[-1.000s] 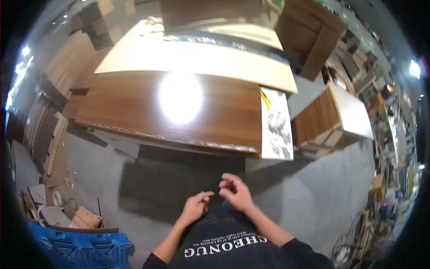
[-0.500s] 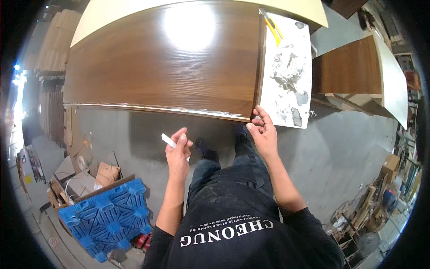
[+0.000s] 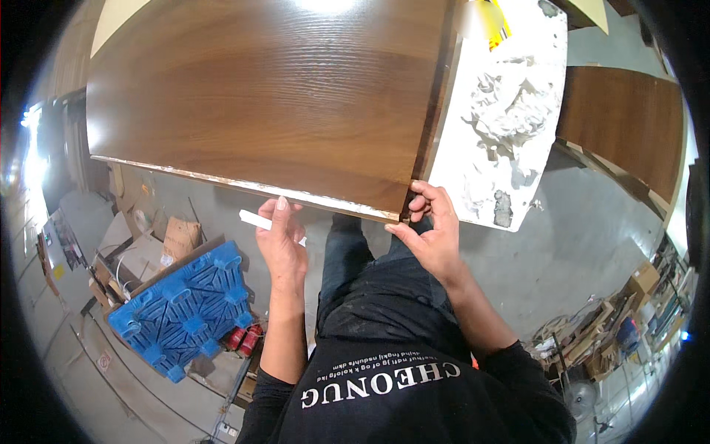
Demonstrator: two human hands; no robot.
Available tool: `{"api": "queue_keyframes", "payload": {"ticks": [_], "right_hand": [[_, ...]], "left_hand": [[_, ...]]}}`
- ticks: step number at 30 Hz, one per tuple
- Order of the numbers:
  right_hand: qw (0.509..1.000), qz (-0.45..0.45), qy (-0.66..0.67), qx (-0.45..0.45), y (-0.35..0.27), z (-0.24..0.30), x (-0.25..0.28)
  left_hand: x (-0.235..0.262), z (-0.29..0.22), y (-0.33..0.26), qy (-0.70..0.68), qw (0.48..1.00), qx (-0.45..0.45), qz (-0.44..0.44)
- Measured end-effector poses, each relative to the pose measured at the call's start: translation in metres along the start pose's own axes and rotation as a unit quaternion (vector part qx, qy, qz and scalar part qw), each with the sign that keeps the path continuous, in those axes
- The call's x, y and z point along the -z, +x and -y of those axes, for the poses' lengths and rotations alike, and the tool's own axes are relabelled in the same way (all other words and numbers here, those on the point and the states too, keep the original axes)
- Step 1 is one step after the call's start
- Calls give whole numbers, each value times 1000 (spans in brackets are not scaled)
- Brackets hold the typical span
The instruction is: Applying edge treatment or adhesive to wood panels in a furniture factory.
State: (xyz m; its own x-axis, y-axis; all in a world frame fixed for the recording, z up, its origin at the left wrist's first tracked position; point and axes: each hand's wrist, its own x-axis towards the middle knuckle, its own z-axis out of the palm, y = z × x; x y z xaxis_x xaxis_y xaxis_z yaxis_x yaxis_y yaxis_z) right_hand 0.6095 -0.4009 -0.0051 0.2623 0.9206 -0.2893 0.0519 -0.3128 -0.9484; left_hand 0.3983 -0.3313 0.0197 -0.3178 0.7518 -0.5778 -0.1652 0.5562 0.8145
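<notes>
A brown wood-grain panel (image 3: 259, 111) spans the upper view, with a pale, whitish strip (image 3: 310, 200) along its near edge. My left hand (image 3: 281, 248) is closed around a flat white stick (image 3: 255, 220) with a slanted end; its thumb reaches up to the panel's near edge. At the near right corner, my right hand (image 3: 436, 237) pinches the panel with bent fingers on the side and the thumb along the front edge. Any small thing under those fingertips is hidden. Right of the panel, a white board (image 3: 473, 181) carries crumpled white scraps (image 3: 518, 96).
A yellow utility knife (image 3: 497, 33), partly washed out by glare, lies at the board's far end. Another brown panel piece (image 3: 621, 118) stands to the right. At lower left is a blue plastic pallet (image 3: 185, 311); wood offcuts (image 3: 599, 333) are heaped at lower right.
The view has moved closer to the panel's near right part. My left hand, with the white stick, has come up to the panel's near edge. My right hand stays at the corner.
</notes>
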Motion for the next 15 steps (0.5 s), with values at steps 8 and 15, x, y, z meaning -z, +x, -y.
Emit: {"api": "queue_keyframes", "payload": {"ticks": [8, 15], "right_hand": [[999, -8, -8, 36, 5, -6, 2], [999, 1, -29, 27, -23, 16, 11]], "left_hand": [[5, -5, -5, 23, 1000, -20, -4], [21, -33, -42, 246, 946, -183, 109]]}}
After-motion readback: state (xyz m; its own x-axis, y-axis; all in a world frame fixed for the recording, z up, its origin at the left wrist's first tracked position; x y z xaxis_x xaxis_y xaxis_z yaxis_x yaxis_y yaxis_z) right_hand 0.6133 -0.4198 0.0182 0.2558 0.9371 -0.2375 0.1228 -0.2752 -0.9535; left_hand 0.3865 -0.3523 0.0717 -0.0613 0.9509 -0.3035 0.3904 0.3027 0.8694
